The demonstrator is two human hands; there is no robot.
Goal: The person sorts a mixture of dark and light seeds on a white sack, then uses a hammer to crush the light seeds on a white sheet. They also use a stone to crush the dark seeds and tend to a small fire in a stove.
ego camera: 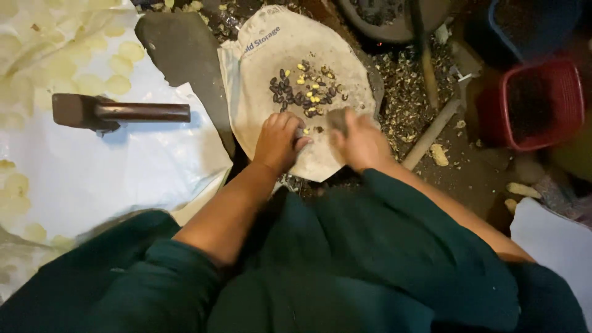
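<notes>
Head view shows my left hand (279, 140) with fingers curled together beside the dark seeds (305, 92) in the middle top, my right hand (361, 142) clamped on a small stone (337, 118), so I should tap gently.

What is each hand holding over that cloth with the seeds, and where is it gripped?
The right hand grips a small dark stone-like block by its lower end. The left hand is curled on the cloth; any hold cannot be told.

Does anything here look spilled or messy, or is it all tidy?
Yes: broken shell bits lie strewn over the dirt right of the cloth-covered slab, not gathered anywhere. Dark and yellow kernels sit loosely piled on the cloth beyond the left hand and right hand.
</notes>
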